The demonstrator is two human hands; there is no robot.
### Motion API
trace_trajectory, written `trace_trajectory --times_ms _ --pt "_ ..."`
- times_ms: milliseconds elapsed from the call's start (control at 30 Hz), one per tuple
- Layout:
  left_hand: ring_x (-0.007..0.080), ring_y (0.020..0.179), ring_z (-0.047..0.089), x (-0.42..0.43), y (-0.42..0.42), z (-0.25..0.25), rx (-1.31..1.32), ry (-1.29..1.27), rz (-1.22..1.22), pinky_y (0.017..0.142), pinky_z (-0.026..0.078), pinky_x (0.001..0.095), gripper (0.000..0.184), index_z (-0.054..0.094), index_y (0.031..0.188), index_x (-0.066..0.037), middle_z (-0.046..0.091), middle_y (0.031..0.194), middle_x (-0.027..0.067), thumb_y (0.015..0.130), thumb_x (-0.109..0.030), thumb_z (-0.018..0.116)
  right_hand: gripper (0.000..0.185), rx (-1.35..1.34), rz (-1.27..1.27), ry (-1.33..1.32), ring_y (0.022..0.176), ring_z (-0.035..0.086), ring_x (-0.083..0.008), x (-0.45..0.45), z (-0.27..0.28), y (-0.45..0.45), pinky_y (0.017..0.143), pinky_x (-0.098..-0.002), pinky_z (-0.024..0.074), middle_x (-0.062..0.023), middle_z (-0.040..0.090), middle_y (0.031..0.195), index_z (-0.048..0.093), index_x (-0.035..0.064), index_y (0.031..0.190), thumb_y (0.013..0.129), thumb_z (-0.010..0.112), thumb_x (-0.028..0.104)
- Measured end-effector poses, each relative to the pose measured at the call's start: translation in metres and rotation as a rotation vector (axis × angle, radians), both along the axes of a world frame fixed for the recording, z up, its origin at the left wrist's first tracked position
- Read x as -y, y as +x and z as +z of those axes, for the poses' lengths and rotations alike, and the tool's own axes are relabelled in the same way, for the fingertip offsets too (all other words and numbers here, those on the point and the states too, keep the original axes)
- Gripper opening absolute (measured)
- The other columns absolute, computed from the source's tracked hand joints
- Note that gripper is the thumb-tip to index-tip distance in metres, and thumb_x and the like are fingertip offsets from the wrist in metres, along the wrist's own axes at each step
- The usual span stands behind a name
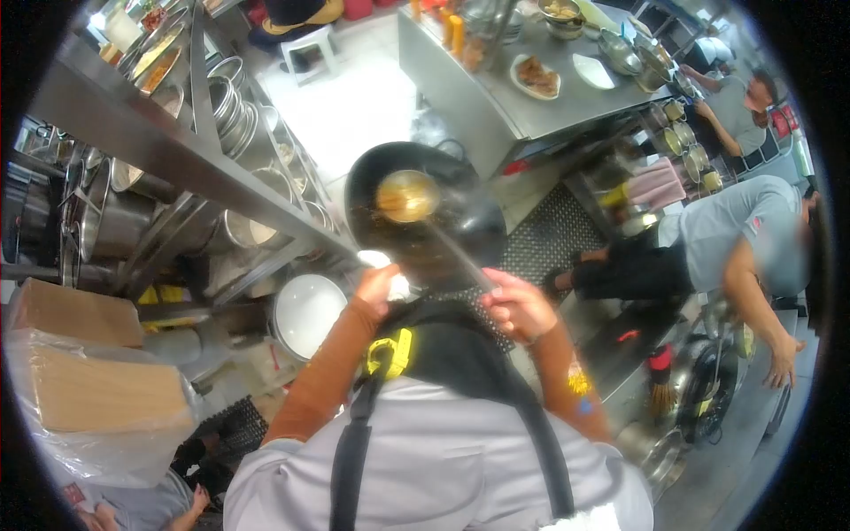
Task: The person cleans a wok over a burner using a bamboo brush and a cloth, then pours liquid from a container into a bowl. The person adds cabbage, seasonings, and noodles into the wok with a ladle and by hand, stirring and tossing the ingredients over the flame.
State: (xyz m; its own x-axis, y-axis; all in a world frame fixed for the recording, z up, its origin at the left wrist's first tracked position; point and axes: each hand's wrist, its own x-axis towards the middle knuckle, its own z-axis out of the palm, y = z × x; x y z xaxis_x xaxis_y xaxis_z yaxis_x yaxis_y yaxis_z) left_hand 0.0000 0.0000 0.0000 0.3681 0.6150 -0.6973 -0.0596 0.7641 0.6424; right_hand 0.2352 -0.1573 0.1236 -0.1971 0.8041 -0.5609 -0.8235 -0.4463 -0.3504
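I see the left hand (378, 288) folded on a white cloth (398, 288) at the near rim of the black wok (474, 203); whether it grips the wok through the cloth, I cannot tell. The right hand (521, 305) holds the ladle (459, 255) by its handle, bowl above the wok. The yellowish food (407, 198) is already in the ladle — not yet in a dish, so I judge the work part-way. The wok looks dark, glossy, brownish near the bottom — too blurred to name more.

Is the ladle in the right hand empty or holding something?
Holding something: golden contents show in the bowl of the ladle, above the wok; blur hides what they are.
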Motion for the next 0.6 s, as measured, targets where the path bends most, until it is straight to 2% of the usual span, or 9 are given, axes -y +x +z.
trace_trajectory --times_ms 100,200,300,367,533,600 --pt "0.0185 0.055 0.058 0.005 0.012 -0.002 -0.005 0.057 -0.010 0.047 0.045 0.0324 0.007 0.059 0.077 -0.001 0.058 0.068 0.0072 0.080 -0.007 0.056 0.072 0.407 0.032 -0.087 0.049 0.054 -0.0135 -0.005 -0.006 0.013 0.041 -0.0271 0.0463 -0.0090 0.060 0.075 0.020 0.0023 0.144 0.082 0.057 0.000" --pt "0.0173 0.055 0.058 0.005 0.004 -0.002 -0.071 0.127 -0.036 0.048 0.044 0.0317 0.010 0.060 0.075 -0.001 0.058 0.068 0.0060 0.080 -0.006 0.055 0.075 0.613 0.046 -0.115 0.048 0.054 -0.0132 -0.014 -0.027 0.003 0.039 -0.0280 0.0452 -0.0083 0.059 0.074 0.017 -0.0005 0.145 0.080 0.055 -0.004" --pt "0.0172 0.057 0.059 0.004 0.012 -0.021 -0.096 0.146 -0.077 0.049 0.044 0.0315 0.009 0.061 0.076 0.000 0.059 0.068 0.0061 0.080 -0.007 0.056 0.077 0.693 0.125 -0.110 0.049 0.054 -0.0132 -0.009 -0.015 -0.005 0.040 -0.0279 0.0451 -0.0077 0.059 0.074 0.016 -0.0003 0.146 0.081 0.056 -0.003" --pt "0.0175 0.057 0.061 0.003 0.016 -0.019 -0.080 0.159 -0.072 0.049 0.046 0.0319 0.010 0.062 0.076 0.000 0.061 0.068 0.0061 0.080 -0.008 0.058 0.075 0.588 0.142 -0.103 0.052 0.054 -0.0133 -0.007 0.010 -0.017 0.041 -0.0266 0.0445 -0.0071 0.057 0.076 0.019 0.0007 0.146 0.081 0.056 -0.002" --pt "0.0178 0.055 0.060 -0.001 0.015 -0.021 -0.087 0.087 -0.061 0.048 0.046 0.0322 0.010 0.062 0.077 -0.001 0.061 0.068 0.0056 0.081 -0.008 0.056 0.060 -0.127 -0.060 0.066 0.056 0.053 -0.0132 0.005 0.015 -0.007 0.042 -0.0251 0.0446 -0.0131 0.056 0.087 0.027 0.0036 0.143 0.087 0.048 0.000" --pt "0.0171 0.056 0.060 -0.001 0.013 -0.001 -0.019 0.041 -0.057 0.048 0.045 0.0320 0.009 0.062 0.078 -0.002 0.061 0.068 0.0049 0.081 -0.006 0.055 0.057 -0.133 -0.090 0.093 0.056 0.053 -0.0131 0.004 0.028 0.001 0.042 -0.0237 0.0446 -0.0146 0.055 0.090 0.029 0.0040 0.143 0.088 0.047 0.000"
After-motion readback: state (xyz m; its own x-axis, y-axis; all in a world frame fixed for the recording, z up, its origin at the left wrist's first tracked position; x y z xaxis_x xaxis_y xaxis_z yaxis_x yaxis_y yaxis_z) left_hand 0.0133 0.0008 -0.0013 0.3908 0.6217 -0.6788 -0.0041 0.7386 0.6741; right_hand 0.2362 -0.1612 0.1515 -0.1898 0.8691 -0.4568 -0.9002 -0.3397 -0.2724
